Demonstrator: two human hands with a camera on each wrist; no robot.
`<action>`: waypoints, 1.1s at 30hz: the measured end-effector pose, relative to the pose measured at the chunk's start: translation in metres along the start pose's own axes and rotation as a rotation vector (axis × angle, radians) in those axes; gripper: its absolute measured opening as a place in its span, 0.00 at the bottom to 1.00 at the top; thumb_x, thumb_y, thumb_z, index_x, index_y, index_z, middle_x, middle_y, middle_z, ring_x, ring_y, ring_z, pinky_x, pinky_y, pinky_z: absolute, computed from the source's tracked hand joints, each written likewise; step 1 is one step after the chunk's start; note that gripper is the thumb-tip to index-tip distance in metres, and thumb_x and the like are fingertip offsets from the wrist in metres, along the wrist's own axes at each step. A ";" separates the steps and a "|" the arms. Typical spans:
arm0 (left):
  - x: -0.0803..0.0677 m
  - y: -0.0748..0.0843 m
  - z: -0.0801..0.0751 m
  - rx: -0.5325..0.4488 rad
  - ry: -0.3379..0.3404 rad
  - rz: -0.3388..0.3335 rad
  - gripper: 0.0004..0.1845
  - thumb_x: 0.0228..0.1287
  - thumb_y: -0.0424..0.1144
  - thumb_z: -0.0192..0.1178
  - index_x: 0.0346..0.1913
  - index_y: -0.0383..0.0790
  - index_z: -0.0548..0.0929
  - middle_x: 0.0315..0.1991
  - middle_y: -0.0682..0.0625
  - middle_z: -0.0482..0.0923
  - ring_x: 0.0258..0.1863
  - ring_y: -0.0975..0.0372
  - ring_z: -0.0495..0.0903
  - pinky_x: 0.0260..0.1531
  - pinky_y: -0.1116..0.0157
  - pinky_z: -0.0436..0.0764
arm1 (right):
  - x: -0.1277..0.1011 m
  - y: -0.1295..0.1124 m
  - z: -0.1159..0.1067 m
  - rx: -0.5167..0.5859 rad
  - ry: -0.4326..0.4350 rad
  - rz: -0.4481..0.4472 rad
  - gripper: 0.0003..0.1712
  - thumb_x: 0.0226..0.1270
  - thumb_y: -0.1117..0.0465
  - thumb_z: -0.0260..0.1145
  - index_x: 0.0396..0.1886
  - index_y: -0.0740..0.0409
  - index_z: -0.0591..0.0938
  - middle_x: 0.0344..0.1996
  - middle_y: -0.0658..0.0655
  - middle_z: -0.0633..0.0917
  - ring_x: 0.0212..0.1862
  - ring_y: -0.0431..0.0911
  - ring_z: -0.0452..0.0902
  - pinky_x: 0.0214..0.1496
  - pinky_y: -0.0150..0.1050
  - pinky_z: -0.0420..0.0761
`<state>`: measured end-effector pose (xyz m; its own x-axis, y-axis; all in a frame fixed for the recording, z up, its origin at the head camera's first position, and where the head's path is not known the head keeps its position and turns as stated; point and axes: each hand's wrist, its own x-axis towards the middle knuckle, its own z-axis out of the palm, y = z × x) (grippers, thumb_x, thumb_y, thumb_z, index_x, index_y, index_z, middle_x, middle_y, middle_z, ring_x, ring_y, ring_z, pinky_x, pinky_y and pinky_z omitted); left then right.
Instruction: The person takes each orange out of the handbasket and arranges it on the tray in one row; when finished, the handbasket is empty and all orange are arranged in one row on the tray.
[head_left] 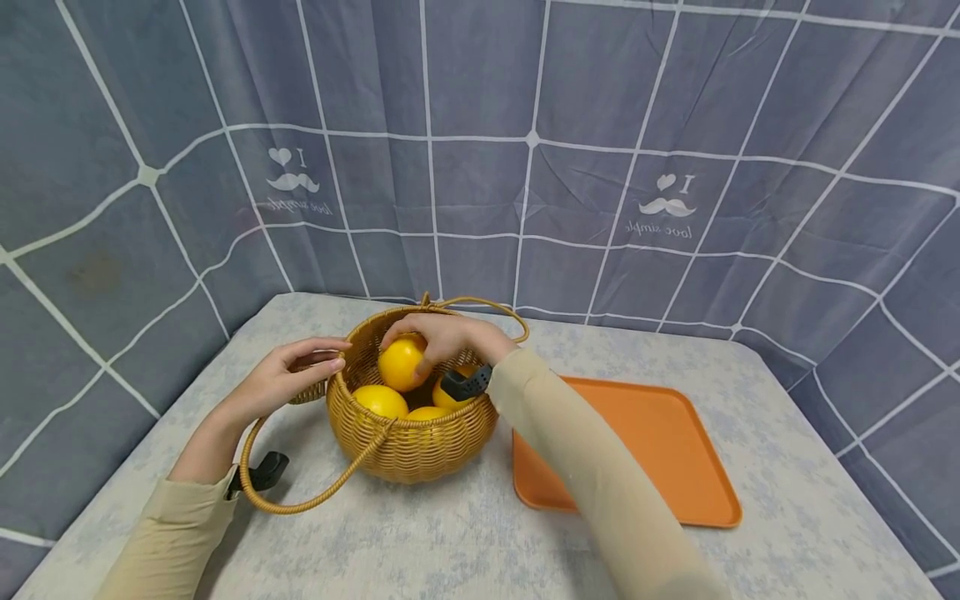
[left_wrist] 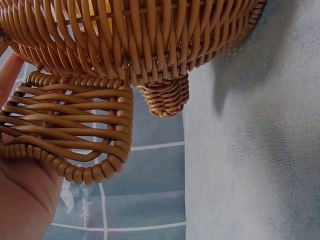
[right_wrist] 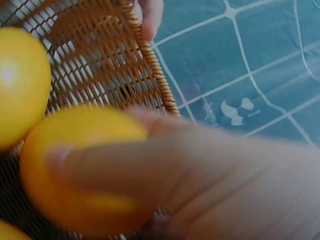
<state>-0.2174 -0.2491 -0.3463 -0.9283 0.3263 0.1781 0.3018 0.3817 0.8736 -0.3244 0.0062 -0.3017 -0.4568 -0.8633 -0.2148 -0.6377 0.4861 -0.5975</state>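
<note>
Curling my right hand (head_left: 442,333) fingers round a smooth yellow fruit (head_left: 400,363); left hand (head_left: 288,377), fingers straight, steadies the woven basket (head_left: 408,450).

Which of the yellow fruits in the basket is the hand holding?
The topmost yellow fruit, gripped by the right hand; the other fruits lie untouched lower in the basket.

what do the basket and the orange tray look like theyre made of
Basket: woven wicker or rattan, golden brown with a slight sheen; the wound strands show close up. Orange tray: probably moulded plastic, smooth and matte, with one even colour and rounded corners.
</note>
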 end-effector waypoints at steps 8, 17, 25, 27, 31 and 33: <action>-0.002 -0.001 -0.001 0.006 0.005 -0.014 0.21 0.69 0.45 0.56 0.61 0.40 0.74 0.61 0.42 0.69 0.51 0.69 0.75 0.42 0.65 0.80 | -0.021 -0.019 -0.019 0.066 0.113 -0.179 0.35 0.53 0.65 0.73 0.62 0.53 0.72 0.61 0.50 0.69 0.57 0.42 0.64 0.56 0.33 0.70; -0.003 -0.002 0.001 0.016 0.016 0.009 0.21 0.69 0.43 0.56 0.61 0.37 0.74 0.59 0.41 0.72 0.51 0.69 0.75 0.44 0.65 0.79 | -0.067 -0.005 -0.030 0.289 0.349 -0.314 0.35 0.54 0.67 0.72 0.63 0.57 0.71 0.63 0.52 0.68 0.56 0.47 0.71 0.54 0.44 0.76; -0.002 -0.002 0.000 0.011 0.014 0.002 0.22 0.69 0.43 0.56 0.61 0.37 0.73 0.59 0.41 0.72 0.51 0.70 0.75 0.43 0.67 0.79 | -0.114 0.017 -0.017 0.425 0.616 -0.325 0.39 0.54 0.73 0.70 0.66 0.57 0.67 0.65 0.54 0.66 0.58 0.52 0.71 0.50 0.46 0.79; -0.002 -0.002 0.000 0.005 0.012 -0.005 0.22 0.69 0.44 0.56 0.62 0.37 0.73 0.59 0.42 0.72 0.51 0.69 0.75 0.43 0.66 0.79 | -0.123 0.024 -0.011 0.456 0.682 -0.318 0.40 0.55 0.72 0.70 0.68 0.57 0.65 0.65 0.53 0.65 0.58 0.53 0.71 0.50 0.46 0.79; -0.001 -0.002 -0.001 -0.003 0.012 -0.004 0.22 0.69 0.44 0.56 0.62 0.37 0.73 0.59 0.41 0.72 0.52 0.68 0.75 0.44 0.67 0.79 | -0.137 0.035 0.004 0.496 0.817 -0.295 0.42 0.55 0.72 0.70 0.69 0.55 0.63 0.66 0.52 0.63 0.59 0.54 0.70 0.49 0.44 0.80; -0.001 -0.002 0.000 -0.007 0.012 -0.004 0.22 0.69 0.44 0.56 0.62 0.37 0.73 0.59 0.42 0.72 0.52 0.68 0.74 0.44 0.67 0.78 | -0.143 0.040 0.011 0.506 0.883 -0.287 0.42 0.55 0.72 0.70 0.69 0.55 0.64 0.66 0.53 0.63 0.58 0.54 0.70 0.47 0.43 0.80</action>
<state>-0.2167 -0.2505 -0.3478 -0.9320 0.3145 0.1802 0.2969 0.3773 0.8772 -0.2775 0.1476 -0.3035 -0.7484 -0.4329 0.5025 -0.5534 -0.0099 -0.8328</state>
